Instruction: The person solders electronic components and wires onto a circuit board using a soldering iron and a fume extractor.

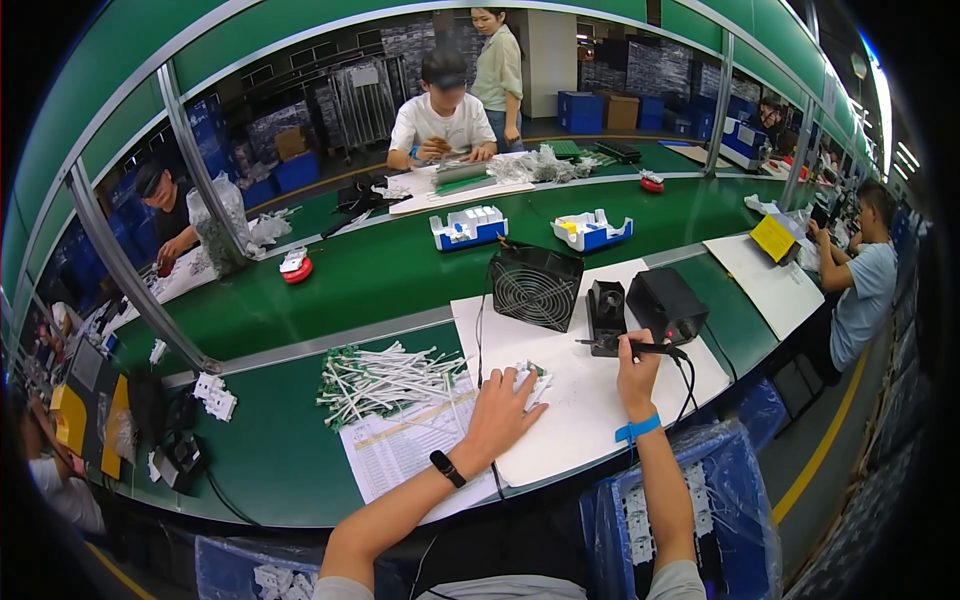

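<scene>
My right hand (pixel 638 378) grips a soldering iron (pixel 655 348) by its black handle, with the tip pointing left in front of a black iron stand (pixel 606 312). My left hand (pixel 505 412) rests on a white board (pixel 570 445), fingers stretched and apart. Under and beside its fingertips lies a small cluster of white and green parts (pixel 537 378), partly hidden by the hand. To its left a heap of white wires with green ends (pixel 385 385) lies partly over a printed sheet (pixel 410 455).
A black fan (pixel 537 288) and a black soldering station (pixel 668 305) stand behind my hands. Blue-and-white housings (pixel 470 229) sit on the green belt (pixel 390 255). Plastic-lined blue bins (pixel 740 500) are by my lap. Other people work across and to both sides.
</scene>
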Motion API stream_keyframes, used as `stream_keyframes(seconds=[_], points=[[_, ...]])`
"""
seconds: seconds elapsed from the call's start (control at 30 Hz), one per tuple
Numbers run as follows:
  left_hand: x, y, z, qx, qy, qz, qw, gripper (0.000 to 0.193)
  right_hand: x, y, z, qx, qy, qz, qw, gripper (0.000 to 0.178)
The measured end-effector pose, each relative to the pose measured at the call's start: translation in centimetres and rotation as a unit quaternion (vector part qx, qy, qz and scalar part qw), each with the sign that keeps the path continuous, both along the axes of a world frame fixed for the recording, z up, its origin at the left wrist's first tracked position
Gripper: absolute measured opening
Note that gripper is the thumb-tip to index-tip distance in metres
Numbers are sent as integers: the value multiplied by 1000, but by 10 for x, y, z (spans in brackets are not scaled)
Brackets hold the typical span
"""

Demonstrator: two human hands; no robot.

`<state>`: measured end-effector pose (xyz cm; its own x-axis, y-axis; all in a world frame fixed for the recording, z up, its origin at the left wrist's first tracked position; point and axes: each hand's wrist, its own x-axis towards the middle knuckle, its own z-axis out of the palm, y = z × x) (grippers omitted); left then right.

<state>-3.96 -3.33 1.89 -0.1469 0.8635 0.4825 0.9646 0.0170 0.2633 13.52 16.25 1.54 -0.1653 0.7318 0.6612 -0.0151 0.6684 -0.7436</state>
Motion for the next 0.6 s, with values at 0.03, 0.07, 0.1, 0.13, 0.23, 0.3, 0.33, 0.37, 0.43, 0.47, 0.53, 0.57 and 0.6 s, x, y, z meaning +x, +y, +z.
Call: stream_keyframes(seconds=[0.03,0.07,0.1,0.13,0.23,0.3,0.33,0.37,0.43,0.47,0.53,0.57,0.6], points=[[0,0,0,-1,-2,-1,1000,49,0,1,-1,0,1,1,1000,11],[0,1,-2,0,-2,0,1000,49,1,2,-3,-3,1,1,1000,12],[0,1,-3,4,-2,1,1000,49,1,3,-4,-8,1,1,1000,12],[-1,1,-4,7,-2,2,1000,49,0,3,-4,-8,1,3,1000,12],[-1,1,-3,0,-4,1,1000,48,1,4,-3,-9,6,4,1000,12],[0,1,-5,17,9,-2,1000,49,2,5,-6,0,1,-1,1000,12],[-1,1,-6,32,21,-4,999,51,2,7,-6,1,2,-2,1000,12],[-2,3,-6,34,22,-5,999,51,1,8,-7,-6,5,4,1000,12],[-2,2,-7,27,21,-2,999,51,1,5,-6,-15,8,8,1000,13],[-1,1,-7,26,22,-3,999,51,1,3,-4,-14,5,9,1000,12],[0,1,-6,22,26,-1,999,54,2,4,-3,-12,4,7,1000,12],[0,1,-5,22,27,-3,999,54,2,5,-4,-11,7,7,1000,12],[0,1,-5,10,17,1,1000,52,1,5,-4,-10,10,10,1000,12]])
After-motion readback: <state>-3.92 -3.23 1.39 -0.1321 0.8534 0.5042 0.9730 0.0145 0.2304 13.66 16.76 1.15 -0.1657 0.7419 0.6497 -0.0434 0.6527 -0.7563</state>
